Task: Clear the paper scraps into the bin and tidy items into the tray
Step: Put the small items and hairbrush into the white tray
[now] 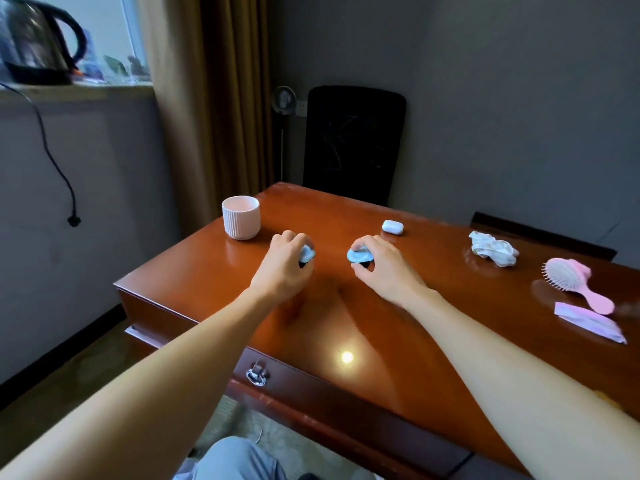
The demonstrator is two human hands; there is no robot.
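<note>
Over the tabletop [346, 323], the left hand [284, 261] grips one blue disc [307, 253] and the right hand [384, 265] grips another [359, 255]. The crumpled paper [493, 249] lies farther right, near the brush [575, 285].

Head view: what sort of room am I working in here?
Probably a bedroom or hotel room: a glossy wooden desk with a pink hairbrush, a kettle on the windowsill and a curtain.
</note>
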